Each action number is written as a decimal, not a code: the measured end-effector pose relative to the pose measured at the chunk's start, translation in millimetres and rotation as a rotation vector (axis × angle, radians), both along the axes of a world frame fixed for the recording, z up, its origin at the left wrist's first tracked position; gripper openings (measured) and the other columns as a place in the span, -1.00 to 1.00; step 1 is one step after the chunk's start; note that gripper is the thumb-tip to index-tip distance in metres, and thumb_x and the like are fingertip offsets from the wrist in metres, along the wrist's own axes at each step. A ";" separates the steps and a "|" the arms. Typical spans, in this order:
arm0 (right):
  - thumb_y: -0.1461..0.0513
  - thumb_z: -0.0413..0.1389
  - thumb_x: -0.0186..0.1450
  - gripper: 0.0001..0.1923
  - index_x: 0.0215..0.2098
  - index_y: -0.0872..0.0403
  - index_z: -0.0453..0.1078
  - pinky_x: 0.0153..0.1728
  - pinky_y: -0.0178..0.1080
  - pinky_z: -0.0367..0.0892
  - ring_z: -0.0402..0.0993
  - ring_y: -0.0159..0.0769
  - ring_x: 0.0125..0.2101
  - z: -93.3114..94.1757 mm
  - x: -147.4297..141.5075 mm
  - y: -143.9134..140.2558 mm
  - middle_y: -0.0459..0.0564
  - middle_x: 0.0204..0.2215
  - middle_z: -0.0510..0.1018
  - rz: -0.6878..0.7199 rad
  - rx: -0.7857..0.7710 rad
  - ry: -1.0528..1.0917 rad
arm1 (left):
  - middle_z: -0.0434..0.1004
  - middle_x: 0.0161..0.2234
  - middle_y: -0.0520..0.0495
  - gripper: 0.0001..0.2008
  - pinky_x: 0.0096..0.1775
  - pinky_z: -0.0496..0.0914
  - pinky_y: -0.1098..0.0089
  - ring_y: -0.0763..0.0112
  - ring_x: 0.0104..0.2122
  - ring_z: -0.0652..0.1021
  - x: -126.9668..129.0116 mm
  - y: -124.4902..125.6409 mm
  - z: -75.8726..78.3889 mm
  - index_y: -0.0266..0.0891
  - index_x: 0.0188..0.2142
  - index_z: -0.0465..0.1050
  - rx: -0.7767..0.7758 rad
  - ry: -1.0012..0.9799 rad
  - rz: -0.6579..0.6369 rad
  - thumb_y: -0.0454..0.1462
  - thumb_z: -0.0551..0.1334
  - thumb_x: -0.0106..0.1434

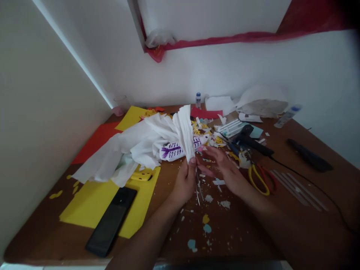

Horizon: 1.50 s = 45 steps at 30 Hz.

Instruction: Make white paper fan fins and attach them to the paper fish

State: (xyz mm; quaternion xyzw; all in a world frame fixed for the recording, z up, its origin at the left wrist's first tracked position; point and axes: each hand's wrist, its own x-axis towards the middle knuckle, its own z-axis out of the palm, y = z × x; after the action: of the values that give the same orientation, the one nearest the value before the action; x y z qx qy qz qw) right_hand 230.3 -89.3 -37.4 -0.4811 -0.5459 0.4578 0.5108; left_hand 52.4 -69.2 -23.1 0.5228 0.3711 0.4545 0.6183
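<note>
My left hand (pixel 185 182) is closed around the pinched lower end of a pleated strip of white crepe paper (pixel 184 129). Thin wires (pixel 200 189) stick out below that fist. Just to the right, my right hand (pixel 222 165) has its fingers stretched toward the bundle, with nothing visible in them. Behind the upright pleats lies a white piece with purple markings (pixel 172 151), partly hidden by the paper. More loose white crepe paper (pixel 112 150) spreads across the table to the left.
A black phone (pixel 111 221) rests on yellow sheets (pixel 81 204), near a yellow cutter (pixel 142 176). On the right are scissors (pixel 258 182), a corded black glue gun (pixel 253 142), clear glue sticks (pixel 299 191) and a dark tool (pixel 309 154). Paper scraps (pixel 208 198) litter the middle.
</note>
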 end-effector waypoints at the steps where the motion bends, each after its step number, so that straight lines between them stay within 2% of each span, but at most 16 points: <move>1: -0.24 -0.02 0.56 -0.40 0.38 -0.18 0.37 0.42 0.16 0.26 0.40 -0.01 0.36 2.2 -2.3 -2.5 0.07 0.39 0.47 -0.031 0.055 -0.074 | 0.68 -0.47 0.00 -0.60 -0.14 0.54 0.18 0.14 -0.34 0.71 -1.6 1.3 1.2 -0.10 -0.22 0.36 0.043 0.026 0.014 0.13 0.14 0.54; 3: -0.16 0.03 0.57 -0.50 0.28 -0.11 0.43 0.28 0.08 0.42 0.52 -0.01 0.23 6.5 -5.2 -5.9 0.11 0.25 0.57 -0.093 0.109 -0.172 | 0.64 -0.51 0.02 -0.60 -0.20 0.52 0.22 0.18 -0.40 0.69 -3.3 1.4 2.2 -0.10 -0.22 0.35 0.094 0.058 0.008 0.12 0.11 0.56; 5: -0.14 0.04 0.57 -0.55 0.16 -0.05 0.48 0.03 -0.04 0.55 0.62 -0.05 0.00 8.7 -5.5 -7.2 0.10 0.01 0.66 -0.120 0.095 -0.214 | 0.58 -0.54 0.05 -0.59 -0.27 0.50 0.27 0.22 -0.46 0.66 -2.7 -1.6 1.1 -0.11 -0.24 0.34 0.094 0.080 -0.045 0.12 0.09 0.57; 7: -0.14 0.04 0.57 -0.55 0.06 -0.01 0.52 -0.12 -0.13 0.54 0.62 -0.11 -0.17 9.0 -3.9 -7.1 0.04 -0.19 0.66 -0.110 0.073 -0.202 | 0.49 -0.57 0.09 -0.57 -0.37 0.45 0.31 0.26 -0.54 0.61 -0.7 -6.4 -1.7 -0.12 -0.22 0.34 0.070 0.109 -0.117 0.14 0.07 0.57; 10: -0.13 0.10 0.54 -0.58 -0.08 0.01 0.54 -0.21 -0.20 0.49 0.59 -0.17 -0.28 10.6 -1.3 -5.9 -0.03 -0.32 0.63 -0.080 0.074 -0.175 | 0.39 -0.58 0.15 -0.57 -0.47 0.34 0.36 0.32 -0.60 0.55 1.0 -12.9 -7.0 -0.14 -0.12 0.38 0.046 0.170 -0.225 0.15 0.08 0.56; 15: -0.12 0.30 0.40 -0.56 -0.40 0.02 0.44 -0.36 -0.26 0.35 0.41 -0.29 -0.44 21.7 -1.2 -4.5 -0.14 -0.50 0.50 -0.036 0.043 -0.235 | 0.45 -0.53 0.12 -0.55 -0.40 0.34 0.36 0.36 -0.55 0.49 -2.2 -17.2 -12.9 -0.18 0.03 0.40 0.028 0.189 -0.324 0.13 0.07 0.58; 17: -0.13 0.30 0.40 -0.52 -0.45 0.02 0.39 -0.38 -0.27 0.31 0.36 -0.32 -0.45 24.8 -0.7 -4.0 -0.14 -0.51 0.46 -0.030 0.009 -0.209 | 0.44 -0.49 0.12 -0.55 -0.37 0.35 0.37 0.39 -0.52 0.46 -2.7 -17.0 -13.6 -0.18 0.04 0.40 -0.057 0.109 -0.350 0.14 0.13 0.55; 19: -0.14 0.30 0.38 -0.50 -0.46 0.02 0.37 -0.43 -0.28 0.27 0.31 -0.34 -0.49 24.8 1.2 -3.3 -0.17 -0.55 0.41 -0.021 -0.037 -0.158 | 0.37 -0.47 0.12 -0.50 -0.34 0.39 0.36 0.42 -0.51 0.45 -2.1 -15.4 -13.1 -0.19 -0.05 0.41 -0.192 -0.056 -0.427 0.21 0.20 0.48; 22: -0.13 0.32 0.38 -0.51 -0.45 0.02 0.39 -0.49 -0.31 0.20 0.24 -0.39 -0.55 20.3 5.4 -1.9 -0.22 -0.60 0.34 0.001 -0.094 -0.060 | 0.30 -0.46 0.10 -0.39 -0.28 0.47 0.27 0.39 -0.51 0.47 -1.6 -11.1 -11.2 -0.21 -0.18 0.42 -0.435 -0.330 -0.580 0.32 0.16 0.41; 25: -0.13 0.32 0.40 -0.54 -0.40 0.03 0.45 -0.50 -0.34 0.25 0.32 -0.40 -0.55 17.0 7.4 -1.6 -0.20 -0.59 0.42 0.052 -0.129 0.023 | 0.34 -0.46 0.06 -0.43 -0.20 0.53 0.18 0.32 -0.48 0.52 -1.9 -8.0 -10.5 -0.22 -0.13 0.46 -0.591 -0.464 -0.660 0.24 0.12 0.47; 28: -0.15 0.33 0.38 -0.54 -0.36 0.03 0.46 -0.56 -0.35 0.30 0.42 -0.40 -0.60 18.6 5.7 -2.8 -0.18 -0.54 0.52 0.079 -0.193 0.060 | 0.45 -0.39 -0.01 -0.56 -0.15 0.54 0.17 0.31 -0.42 0.56 -0.5 -8.6 -12.5 -0.23 -0.16 0.45 -0.622 -0.525 -0.661 0.12 0.16 0.50; 30: -0.17 0.34 0.35 -0.52 -0.35 0.03 0.44 -0.59 -0.35 0.32 0.46 -0.39 -0.63 20.4 4.1 -3.2 -0.16 -0.52 0.56 0.078 -0.221 0.070 | 0.47 -0.36 -0.02 -0.57 -0.14 0.55 0.20 0.33 -0.41 0.56 1.7 -10.1 -14.7 -0.22 -0.19 0.42 -0.609 -0.537 -0.632 0.11 0.22 0.49; 34: -0.19 0.36 0.32 -0.51 -0.30 0.04 0.52 -0.47 -0.31 0.45 0.57 -0.30 -0.50 19.7 2.6 -1.3 -0.10 -0.46 0.62 0.068 -0.183 0.069 | 0.42 -0.38 0.04 -0.51 -0.28 0.57 0.29 0.41 -0.48 0.53 5.1 -12.7 -18.2 -0.21 -0.20 0.39 -0.561 -0.439 -0.549 0.18 0.26 0.45; 39: -0.18 0.38 0.28 -0.51 -0.28 0.06 0.56 -0.37 -0.27 0.47 0.57 -0.26 -0.42 18.6 2.5 1.7 -0.08 -0.43 0.64 0.024 -0.158 -0.043 | 0.35 -0.42 0.11 -0.47 -0.51 0.50 0.40 0.50 -0.59 0.42 6.7 -13.6 -17.7 -0.18 -0.22 0.33 -0.539 -0.332 -0.526 0.24 0.25 0.42; 45: -0.22 0.32 0.33 -0.49 -0.31 0.05 0.53 -0.47 -0.27 0.42 0.54 -0.26 -0.51 16.3 2.5 1.4 -0.10 -0.51 0.60 0.036 -0.158 -0.100 | 0.34 -0.41 0.12 -0.45 -0.53 0.47 0.43 0.52 -0.60 0.39 8.2 -15.1 -21.8 -0.15 -0.19 0.30 -0.531 -0.292 -0.495 0.26 0.28 0.39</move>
State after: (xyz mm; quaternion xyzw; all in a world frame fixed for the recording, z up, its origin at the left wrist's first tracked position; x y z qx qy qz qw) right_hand 232.8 -87.9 -21.1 -0.5323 -0.5416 0.4840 0.4349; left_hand 60.6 -84.3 -45.0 0.3484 0.2466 0.2494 0.8693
